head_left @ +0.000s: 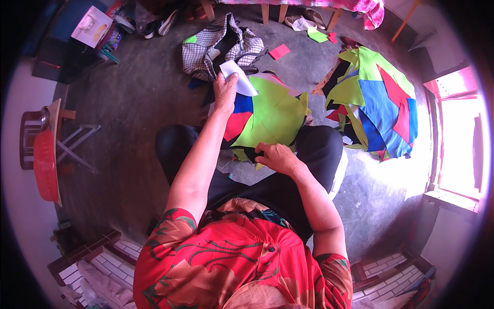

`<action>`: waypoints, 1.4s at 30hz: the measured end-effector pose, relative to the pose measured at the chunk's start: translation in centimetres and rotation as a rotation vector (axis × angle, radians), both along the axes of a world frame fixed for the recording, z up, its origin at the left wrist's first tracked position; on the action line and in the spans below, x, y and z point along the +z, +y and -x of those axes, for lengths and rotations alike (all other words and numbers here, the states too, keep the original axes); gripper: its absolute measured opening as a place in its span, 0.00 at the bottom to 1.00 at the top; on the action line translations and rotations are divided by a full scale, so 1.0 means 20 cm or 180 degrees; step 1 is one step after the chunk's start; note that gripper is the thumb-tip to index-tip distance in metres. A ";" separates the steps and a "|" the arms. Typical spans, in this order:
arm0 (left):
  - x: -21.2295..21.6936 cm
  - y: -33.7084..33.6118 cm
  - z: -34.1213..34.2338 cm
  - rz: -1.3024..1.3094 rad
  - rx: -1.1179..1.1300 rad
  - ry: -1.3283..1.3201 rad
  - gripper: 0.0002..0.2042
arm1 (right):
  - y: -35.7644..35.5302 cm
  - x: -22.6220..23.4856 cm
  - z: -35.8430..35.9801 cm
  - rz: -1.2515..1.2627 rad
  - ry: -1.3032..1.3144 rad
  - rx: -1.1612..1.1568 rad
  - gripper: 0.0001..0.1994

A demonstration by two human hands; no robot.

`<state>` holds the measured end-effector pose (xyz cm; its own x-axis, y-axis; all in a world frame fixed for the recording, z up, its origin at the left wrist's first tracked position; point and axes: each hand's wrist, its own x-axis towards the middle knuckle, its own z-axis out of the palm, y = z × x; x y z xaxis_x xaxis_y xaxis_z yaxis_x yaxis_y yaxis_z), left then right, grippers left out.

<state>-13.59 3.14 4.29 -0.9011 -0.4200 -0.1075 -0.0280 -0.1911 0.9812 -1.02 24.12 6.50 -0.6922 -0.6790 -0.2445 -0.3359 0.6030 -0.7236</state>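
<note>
My left hand (pixel 225 92) is stretched forward and closed on a flat white rectangular piece (pixel 240 78); whether it is cloth or paper I cannot tell. It is above the left far side of a pile of cloth scraps (pixel 275 116), mostly lime green with red and blue pieces, lying in front of me between my knees. My right hand (pixel 280 158) rests at the near edge of this pile, its fingers loosely bent, thumb and forefinger apart, with nothing seen between them. Just beyond my left hand lies a checked cloth bag (pixel 198 57), slumped with its mouth gaping.
A larger heap of lime, blue and red scraps (pixel 383 105) lies to the right, near a bright window (pixel 460 147). A small red piece (pixel 279 51) is on the floor. At left stands a folding table with a red basin (pixel 45 165). Shoes (pixel 168 24) lie at the back.
</note>
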 end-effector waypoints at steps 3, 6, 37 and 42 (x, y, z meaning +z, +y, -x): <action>0.03 0.01 0.00 -0.0078 -0.0059 0.0114 0.10 | 0.00 0.01 0.00 -0.0090 -0.0088 0.0024 0.14; 0.06 0.11 -0.02 -0.0617 -0.0570 0.0097 0.15 | 0.00 -0.03 -0.01 -0.0026 0.0020 0.0021 0.15; -0.27 0.19 -0.44 0.1520 -0.1336 -0.0352 0.20 | 0.02 -0.04 0.01 -0.0323 -0.0023 -0.0011 0.16; -0.26 0.12 -0.65 0.1840 -0.1477 -0.0188 0.17 | 0.02 -0.06 0.01 -0.0107 0.0107 -0.0087 0.14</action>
<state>-0.66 5.59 -0.94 -0.9993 -0.0020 -0.0386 -0.0362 0.3996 0.9160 -1.17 24.43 5.32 -0.7185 -0.6517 -0.2431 -0.3428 0.6359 -0.6914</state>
